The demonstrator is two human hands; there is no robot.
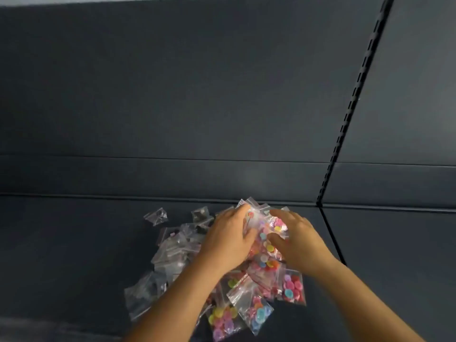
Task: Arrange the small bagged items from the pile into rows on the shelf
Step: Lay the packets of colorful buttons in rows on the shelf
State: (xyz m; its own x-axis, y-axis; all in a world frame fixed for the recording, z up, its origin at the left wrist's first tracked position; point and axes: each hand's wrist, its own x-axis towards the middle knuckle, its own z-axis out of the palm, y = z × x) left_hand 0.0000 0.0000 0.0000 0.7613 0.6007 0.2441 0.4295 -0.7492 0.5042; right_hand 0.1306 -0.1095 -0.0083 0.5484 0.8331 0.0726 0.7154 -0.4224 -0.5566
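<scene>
I am working both hands into the top of the pile, which is sitting on the dark shelf close to its back panel, just left of the slotted upright. My left hand is lying over the middle of the heap with its fingers curling round the far edge of a bunch of bags; my right hand is closing on the same bunch from the other side, thumb tucked in against the coloured pieces. So both hands are partly closed and pinching that clump between them; how many bags it is I cannot tell.

These little bags are looking very light, and the clear plastic is looking slick and crinkly, so I am expecting them to slide over each other and slip out of a loose hold. The bags are soft, but the bright pieces inside seem hard and loose, so the weight will probably shift to the bottom when I lift. The grey-looking bags on the left are seeming flatter and floppier than the colourful ones near me.

I am judging the best hold to be a pinch at the sealed top strip, one bag at a time. No rows are laid out on the shelf yet.
</scene>
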